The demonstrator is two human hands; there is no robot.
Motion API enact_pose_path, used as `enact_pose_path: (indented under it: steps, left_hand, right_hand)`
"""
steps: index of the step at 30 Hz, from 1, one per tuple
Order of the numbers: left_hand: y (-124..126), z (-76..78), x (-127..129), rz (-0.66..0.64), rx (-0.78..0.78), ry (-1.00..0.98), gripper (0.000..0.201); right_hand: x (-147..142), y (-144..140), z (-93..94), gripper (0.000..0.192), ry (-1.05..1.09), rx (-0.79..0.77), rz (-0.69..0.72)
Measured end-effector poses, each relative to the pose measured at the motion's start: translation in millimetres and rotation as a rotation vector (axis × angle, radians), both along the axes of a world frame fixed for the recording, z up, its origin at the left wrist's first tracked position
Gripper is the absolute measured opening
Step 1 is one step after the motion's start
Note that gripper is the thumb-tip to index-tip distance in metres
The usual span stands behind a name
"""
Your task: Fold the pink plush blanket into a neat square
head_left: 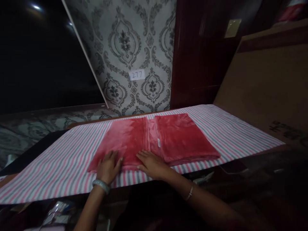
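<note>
The red fleece blanket [154,139] lies folded on the striped surface [60,166], its long axis running left to right across the person's front, with a thicker folded stack on the right. Both hands rest flat on its near edge. The left hand [108,166] presses the left half, fingers spread. The right hand [151,163] lies beside the central fold, also flat and open, nearer the thick stack. Neither grip pinches any cloth. A label reading 277 [137,75] hangs on the patterned wall behind.
</note>
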State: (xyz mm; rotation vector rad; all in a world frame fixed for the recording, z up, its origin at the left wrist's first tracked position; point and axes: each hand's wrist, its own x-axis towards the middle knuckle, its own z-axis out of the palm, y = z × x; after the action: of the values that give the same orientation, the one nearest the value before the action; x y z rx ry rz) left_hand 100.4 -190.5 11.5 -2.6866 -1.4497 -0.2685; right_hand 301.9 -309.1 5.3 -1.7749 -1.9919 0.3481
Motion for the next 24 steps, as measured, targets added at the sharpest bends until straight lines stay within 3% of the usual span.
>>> enact_pose_path:
  steps: [3,7,10,12,15,19,24]
  left_hand:
    - [-4.4,20.7,45.5,-0.248,-0.038,-0.142,0.052]
    - [-12.9,47.4,157.3,-0.522,-0.166,-0.107,0.057]
    - [-15.4,52.6,239.2,-0.558,-0.214,0.003,0.065]
    - [-13.3,44.5,273.8,-0.556,-0.185,0.052,0.068]
    - [-2.6,18.8,291.4,-0.570,-0.126,0.121,0.071]
    - [14.8,-11.5,284.6,-0.541,-0.093,0.122,0.076]
    - [19.2,-17.7,283.5,-0.536,-0.115,0.113,0.080]
  right_hand:
    - [57.0,-4.1,28.1,0.049,0.003,0.114,-0.141]
    - [147.4,5.5,55.5,0.054,-0.208,0.023,-0.506]
    - [189.0,15.9,51.5,0.054,-0.260,-0.045,-0.614]
    - [198.7,21.5,38.8,0.053,-0.294,-0.079,-0.635]
    - [198.7,26.3,14.6,0.052,-0.336,-0.124,-0.592]
    - [207.9,20.8,-7.3,0.052,-0.342,-0.178,-0.557]
    - [255.3,-9.4,-13.6,0.056,-0.292,-0.279,-0.770]
